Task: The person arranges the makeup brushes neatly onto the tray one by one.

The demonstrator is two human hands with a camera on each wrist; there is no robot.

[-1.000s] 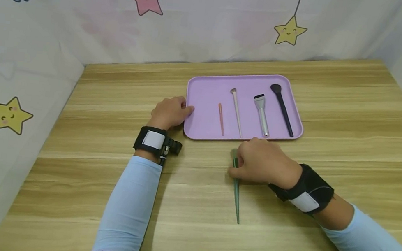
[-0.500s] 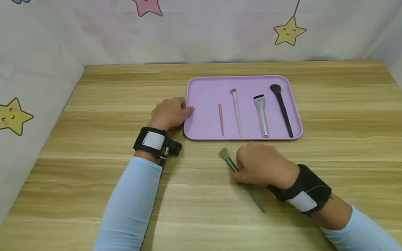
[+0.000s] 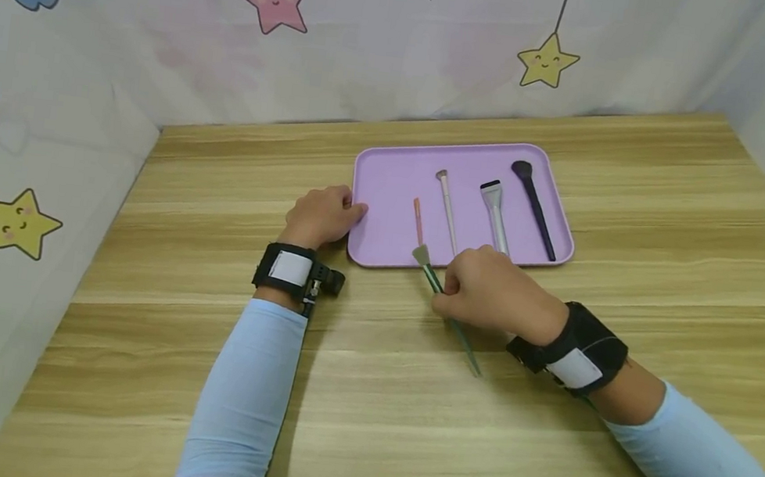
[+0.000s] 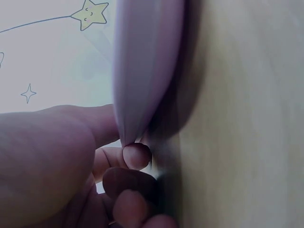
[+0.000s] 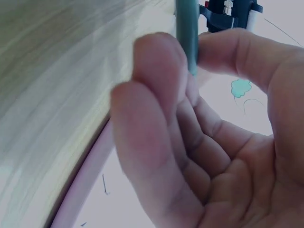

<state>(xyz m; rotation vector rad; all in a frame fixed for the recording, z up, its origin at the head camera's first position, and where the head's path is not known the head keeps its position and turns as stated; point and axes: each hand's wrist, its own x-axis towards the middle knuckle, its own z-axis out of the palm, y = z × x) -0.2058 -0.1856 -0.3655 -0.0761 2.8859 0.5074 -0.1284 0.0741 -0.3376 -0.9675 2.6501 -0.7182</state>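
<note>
A green makeup brush [image 3: 431,278] is pinched between the thumb and fingers of my right hand [image 3: 497,292], in front of the purple tray [image 3: 381,250]. Its bristle head overlaps the tray's near rim in the head view, and its thin handle slants down toward me. In the right wrist view the green handle [image 5: 187,35] shows between thumb and fingertips. My left hand [image 3: 320,216] grips the tray's left edge, thumb on the rim and fingers curled below it, as the left wrist view shows.
On the tray lie a small pink brush [image 3: 418,219], a thin pale brush [image 3: 447,206], a silver flat brush [image 3: 494,204] and a black brush [image 3: 535,209]. The wooden table [image 3: 209,266] meets a printed cloth backdrop [image 3: 375,57] behind.
The green brush has turned so its bristles point up and left, then moved forward to the tray's near edge with my right hand. My left hand stays on the tray.
</note>
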